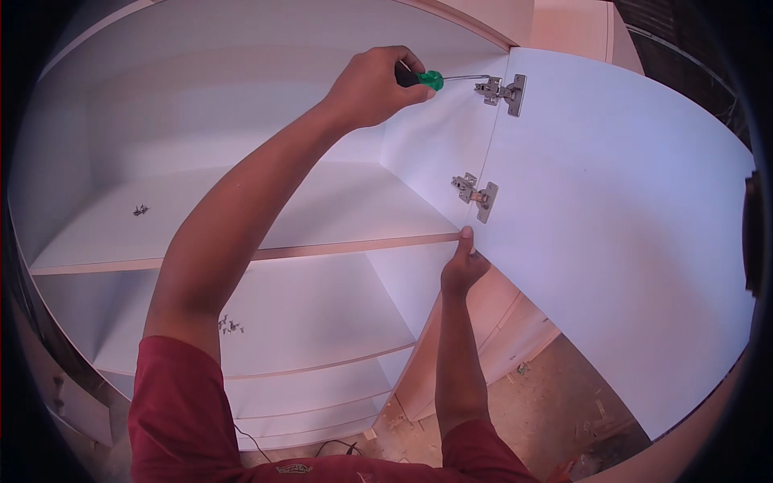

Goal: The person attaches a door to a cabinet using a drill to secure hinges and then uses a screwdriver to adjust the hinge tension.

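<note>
My left hand (pixel 378 84) is closed around a screwdriver (pixel 432 80) with a green and black handle. Its thin shaft points right, and the tip reaches the upper metal hinge (pixel 493 90), which joins the white cabinet door (pixel 612 209) to the cabinet's side panel. A second hinge (pixel 475 193) sits lower along the same joint. Below it, my right hand (pixel 463 270) grips the door's lower corner, thumb up against the white face, near the shelf's front edge. The fingers behind the door are partly hidden.
Small metal hardware (pixel 142 210) lies on the upper shelf (pixel 322 213), with several more pieces (pixel 231 325) on the shelf below. The door stands swung outward to the right. Scraps litter the brown floor (pixel 555 402). A dark cable (pixel 338 444) shows near my body.
</note>
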Available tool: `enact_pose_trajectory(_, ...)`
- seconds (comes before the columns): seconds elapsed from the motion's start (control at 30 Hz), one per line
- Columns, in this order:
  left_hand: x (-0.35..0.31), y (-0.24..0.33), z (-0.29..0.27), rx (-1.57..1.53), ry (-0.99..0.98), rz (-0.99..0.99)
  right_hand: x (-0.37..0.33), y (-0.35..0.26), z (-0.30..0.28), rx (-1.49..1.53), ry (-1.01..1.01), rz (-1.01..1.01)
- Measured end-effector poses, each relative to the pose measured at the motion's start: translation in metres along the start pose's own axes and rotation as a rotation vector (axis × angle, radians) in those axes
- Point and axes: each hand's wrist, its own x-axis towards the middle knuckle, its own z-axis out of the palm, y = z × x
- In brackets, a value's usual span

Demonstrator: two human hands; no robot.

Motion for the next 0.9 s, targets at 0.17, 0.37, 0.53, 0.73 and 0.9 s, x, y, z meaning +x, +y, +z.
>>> enact_pose_trajectory(0.17,0.002,0.000,0.011,-0.017,-0.017,-0.059,0.002,0.008,-0.010,-0.027,-0.050,0.077)
enact_pose_trajectory(0.37,0.019,-0.010,-0.002,0.024,-0.020,0.010,0.000,0.010,-0.007,-0.072,-0.026,0.032)
enact_pose_trajectory(0.53,0.050,-0.006,-0.027,-0.370,0.064,-0.166,-0.006,0.012,-0.006,-0.060,-0.002,0.028)
enact_pose_trajectory(0.73,0.056,-0.021,-0.014,-0.658,-0.008,-0.363,-0.003,0.010,-0.006,-0.051,-0.005,0.069)
enact_pose_trajectory(0.9,0.060,0.021,-0.046,-0.369,-0.359,-0.536,-0.003,0.011,-0.006,-0.010,0.031,0.088)
